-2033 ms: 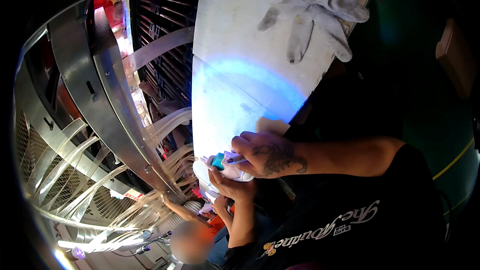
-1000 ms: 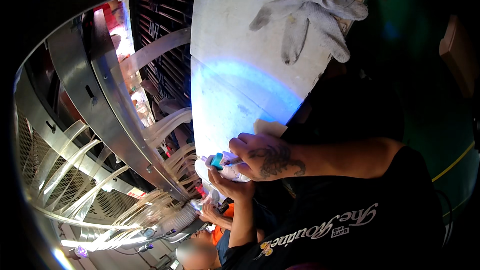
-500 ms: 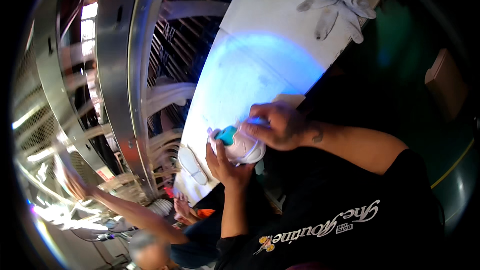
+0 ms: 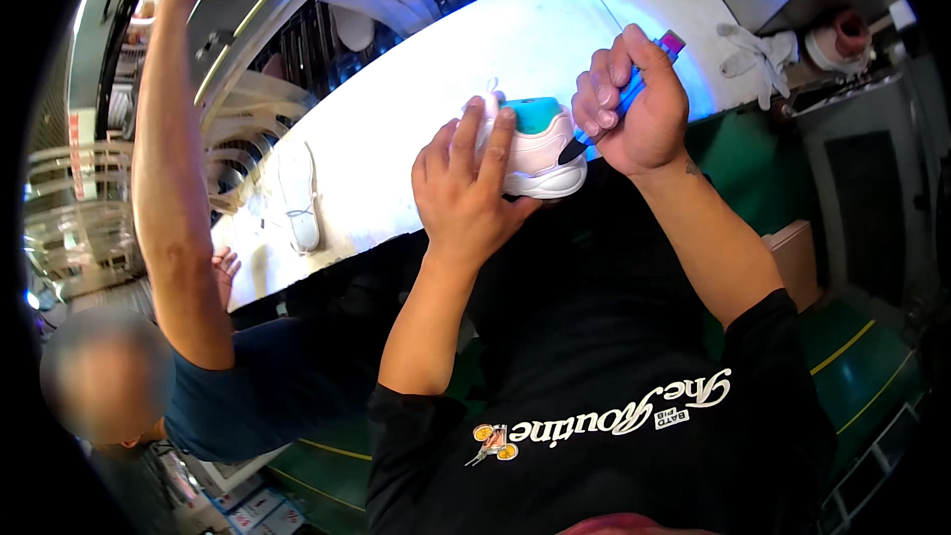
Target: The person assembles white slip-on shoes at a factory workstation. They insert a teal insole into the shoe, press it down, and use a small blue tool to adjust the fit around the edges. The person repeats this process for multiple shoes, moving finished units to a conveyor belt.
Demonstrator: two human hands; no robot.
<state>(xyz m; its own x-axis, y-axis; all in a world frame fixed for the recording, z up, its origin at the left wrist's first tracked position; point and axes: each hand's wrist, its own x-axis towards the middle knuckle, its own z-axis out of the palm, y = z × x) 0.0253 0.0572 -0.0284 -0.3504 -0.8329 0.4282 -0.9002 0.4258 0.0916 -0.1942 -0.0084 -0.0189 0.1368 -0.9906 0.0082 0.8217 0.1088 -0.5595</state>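
A small pale pink shoe with a teal inside and a white sole is in my left hand, its fingers wrapped over the upper. My right hand is closed around a slim blue pen-like tool with a black pointed tip and a purplish end. The tip is at the shoe's side, just above the white sole; I cannot tell whether it touches. Both hands are over the near edge of the white worktable, under bluish light.
A flat white shoe sole lies on the table's left. Pale work gloves lie at its right end. A co-worker's raised arm is at the left, with another hand by the table edge. A cardboard box stands at right.
The view has turned. My right hand has drawn back from the shoe's upper, and the blue tool now shows plainly in it. My left hand still holds the shoe.
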